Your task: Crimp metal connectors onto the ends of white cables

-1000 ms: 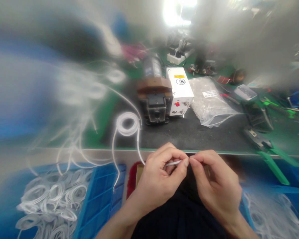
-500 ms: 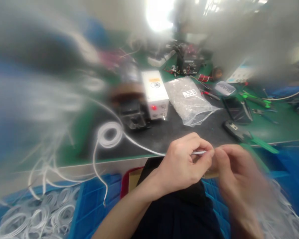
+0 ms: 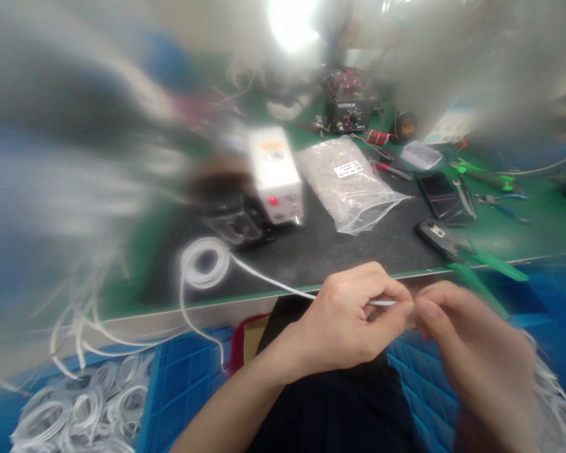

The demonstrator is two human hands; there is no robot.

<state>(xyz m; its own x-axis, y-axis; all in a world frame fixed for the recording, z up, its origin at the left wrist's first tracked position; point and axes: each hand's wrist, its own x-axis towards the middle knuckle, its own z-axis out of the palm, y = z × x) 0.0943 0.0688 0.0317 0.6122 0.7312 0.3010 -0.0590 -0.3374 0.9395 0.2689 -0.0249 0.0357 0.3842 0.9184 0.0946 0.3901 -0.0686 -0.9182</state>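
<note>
My left hand (image 3: 358, 321) is closed around a white cable (image 3: 268, 279), pinching it close to one end between thumb and fingers. The cable runs left over the bench edge to its coil (image 3: 205, 263), and its other end hangs down in front of the bench. My right hand (image 3: 481, 352) is blurred, its thumb and forefinger pressed together right beside my left fingertips at the cable's end. Whatever sits between those right fingertips is too small to make out.
Behind my hands lie a clear bag (image 3: 349, 182) and a white box (image 3: 276, 173) with a red light. Green-handled crimping pliers (image 3: 446, 242) overhang the bench edge at right. A blue crate (image 3: 183, 377) and coiled cables (image 3: 82, 409) are low at left.
My right hand has shifted slightly right and down, and its fingertips have drawn a little away from my left ones. The view has turned slightly to the right.
</note>
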